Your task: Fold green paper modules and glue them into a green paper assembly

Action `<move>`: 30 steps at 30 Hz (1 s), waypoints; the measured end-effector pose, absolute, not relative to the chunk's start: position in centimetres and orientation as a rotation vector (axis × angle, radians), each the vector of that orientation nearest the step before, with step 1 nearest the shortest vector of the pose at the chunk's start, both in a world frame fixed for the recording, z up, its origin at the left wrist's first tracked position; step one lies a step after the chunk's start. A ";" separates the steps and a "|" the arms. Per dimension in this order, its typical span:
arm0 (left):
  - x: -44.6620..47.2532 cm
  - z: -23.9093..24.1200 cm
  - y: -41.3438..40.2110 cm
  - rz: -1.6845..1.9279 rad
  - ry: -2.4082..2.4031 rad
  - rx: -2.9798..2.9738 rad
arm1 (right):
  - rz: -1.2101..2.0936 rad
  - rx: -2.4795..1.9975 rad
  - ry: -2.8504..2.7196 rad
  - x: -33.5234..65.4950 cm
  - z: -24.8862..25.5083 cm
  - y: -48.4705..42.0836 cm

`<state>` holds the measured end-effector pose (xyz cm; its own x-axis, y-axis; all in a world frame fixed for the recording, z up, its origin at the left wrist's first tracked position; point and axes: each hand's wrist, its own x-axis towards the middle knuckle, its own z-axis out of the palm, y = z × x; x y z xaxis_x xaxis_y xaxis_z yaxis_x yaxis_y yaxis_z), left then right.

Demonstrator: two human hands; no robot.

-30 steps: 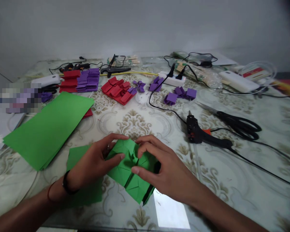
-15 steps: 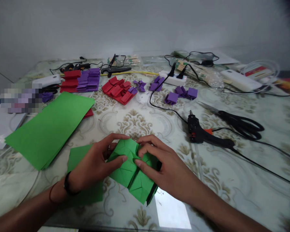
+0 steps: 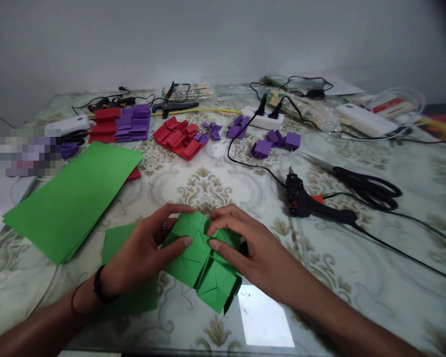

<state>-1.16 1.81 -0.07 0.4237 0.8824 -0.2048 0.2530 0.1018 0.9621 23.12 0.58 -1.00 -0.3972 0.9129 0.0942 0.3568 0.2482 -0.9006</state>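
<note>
A folded green paper piece (image 3: 200, 263) lies on the patterned table (image 3: 208, 188) near its front edge. My left hand (image 3: 144, 253) pinches its left half, thumb and fingers closed on the folds. My right hand (image 3: 241, 245) grips its right half, fingertips pressed at the centre crease. A flat green sheet (image 3: 128, 270) lies under my left wrist. A larger stack of green paper (image 3: 72, 198) rests to the left.
A black glue gun (image 3: 306, 203) with its cable and black scissors (image 3: 360, 183) lie to the right. Red folded pieces (image 3: 178, 139) and purple folded pieces (image 3: 132, 124) sit further back. A white power strip (image 3: 262, 119), cables and packets line the far edge.
Both hands stay on the green piece. The fingertips have shifted slightly along the centre folds, and the piece has turned a little; the view has dropped slightly.
</note>
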 end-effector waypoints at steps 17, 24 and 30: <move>-1.4 0.1 1.8 0.614 1.061 1.441 | 1.164 -1.157 -1.873 23.3 -0.7 0.7; -1.4 0.1 1.8 0.605 1.028 1.391 | 1.157 -1.156 -1.872 23.2 -0.8 0.6; -1.5 0.2 1.7 0.605 1.003 1.384 | 1.156 -1.157 -1.870 23.3 -0.8 0.6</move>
<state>-1.46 1.74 0.16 0.4821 0.8477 -0.2213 0.1996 0.1397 0.9699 23.32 0.63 -0.82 -0.4027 0.9125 0.0716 0.3440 0.2234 -0.9120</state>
